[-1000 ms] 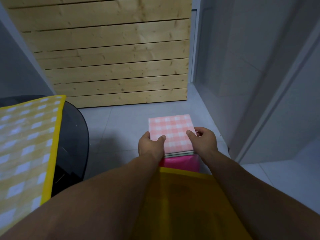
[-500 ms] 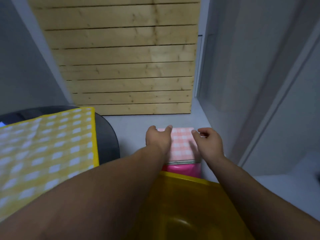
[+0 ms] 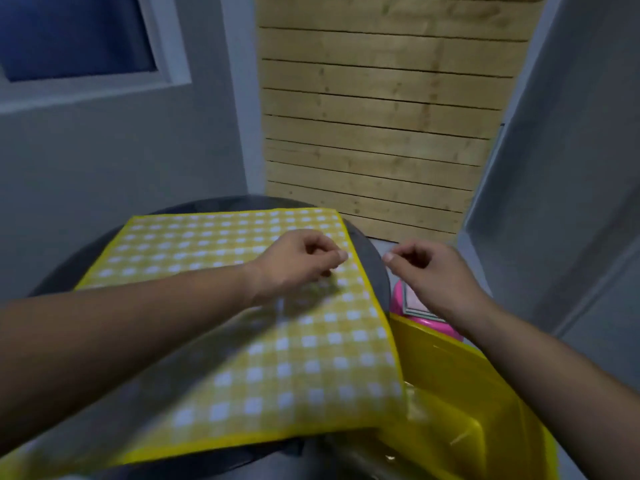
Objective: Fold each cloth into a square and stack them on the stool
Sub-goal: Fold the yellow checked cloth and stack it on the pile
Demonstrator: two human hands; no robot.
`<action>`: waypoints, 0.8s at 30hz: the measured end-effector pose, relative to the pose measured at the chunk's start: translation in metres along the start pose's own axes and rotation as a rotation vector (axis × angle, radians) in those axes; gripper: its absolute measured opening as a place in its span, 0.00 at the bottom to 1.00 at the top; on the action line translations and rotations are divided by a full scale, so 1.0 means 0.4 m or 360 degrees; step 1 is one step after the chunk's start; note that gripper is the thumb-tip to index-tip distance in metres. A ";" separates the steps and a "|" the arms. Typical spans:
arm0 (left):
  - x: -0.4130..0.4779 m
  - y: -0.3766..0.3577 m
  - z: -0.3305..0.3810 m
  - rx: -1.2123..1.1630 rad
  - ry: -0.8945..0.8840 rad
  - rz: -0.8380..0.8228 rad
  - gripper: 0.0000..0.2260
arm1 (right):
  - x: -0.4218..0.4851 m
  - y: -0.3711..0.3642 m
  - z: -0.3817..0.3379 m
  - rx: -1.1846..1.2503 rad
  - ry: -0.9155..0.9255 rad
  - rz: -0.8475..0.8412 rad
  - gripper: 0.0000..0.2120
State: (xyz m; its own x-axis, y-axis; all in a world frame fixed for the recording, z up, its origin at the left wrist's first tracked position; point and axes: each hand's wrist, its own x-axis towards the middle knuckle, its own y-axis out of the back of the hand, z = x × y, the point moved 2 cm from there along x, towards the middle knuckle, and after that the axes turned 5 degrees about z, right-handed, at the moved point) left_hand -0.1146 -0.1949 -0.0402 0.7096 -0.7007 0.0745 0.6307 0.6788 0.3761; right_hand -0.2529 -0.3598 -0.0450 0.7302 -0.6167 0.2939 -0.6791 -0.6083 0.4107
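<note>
Where the round dark table point(image 3: 372, 268) fills the lower left of the view, one yellow checked cloth point(image 3: 214, 244) is seen spread flat and unfolded on it, its near edge hanging just over the table's rim. Two bare hands are seen. The left hand point(image 3: 298, 263) is held above the cloth, close to its right border, with the fingers curled in towards the thumb; nothing is seen between them, and a shadow is cast on the cloth beneath. The right hand point(image 3: 433, 275) is held beyond the table's right edge, apart from the cloth, its fingers likewise curled and nothing gripped.

Under the right wrist, one pink stool point(image 3: 446, 327) is partly hidden. On it a stack of folded cloths point(image 3: 414, 299) is found, lying square to the seat; a pale pink one is on top, and thin edges of others show below, though their number cannot be counted.

One yellow plastic tub point(image 3: 450, 393) is seen at the lower right, just beside the table and the stool. One wall of pale wooden planks point(image 3: 381, 133) is seen behind, and one window point(image 3: 69, 32) at the upper left.
</note>
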 end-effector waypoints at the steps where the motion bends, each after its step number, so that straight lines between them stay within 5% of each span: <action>1: -0.049 0.061 -0.026 0.0076 -0.0015 -0.0032 0.08 | -0.025 -0.035 -0.039 -0.0001 0.0028 -0.0107 0.04; 9: -0.378 0.319 -0.200 0.1012 -0.0226 -0.0167 0.11 | -0.237 -0.346 -0.159 -0.0299 0.0269 -0.0885 0.05; 17: -0.468 0.345 -0.287 0.0769 -0.0256 -0.0193 0.13 | -0.324 -0.436 -0.149 -0.0474 0.0482 -0.1036 0.15; 24: -0.489 0.345 -0.289 0.0722 -0.0241 -0.0197 0.10 | -0.357 -0.441 -0.146 -0.0528 0.0420 -0.1119 0.12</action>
State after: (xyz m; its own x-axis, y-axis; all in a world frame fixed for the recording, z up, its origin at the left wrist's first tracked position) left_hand -0.1300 0.0614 -0.1095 0.5631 -0.8169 0.1250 0.4831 0.4481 0.7522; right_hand -0.2329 -0.1351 -0.1089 0.9986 0.0164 0.0493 -0.0294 -0.6041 0.7964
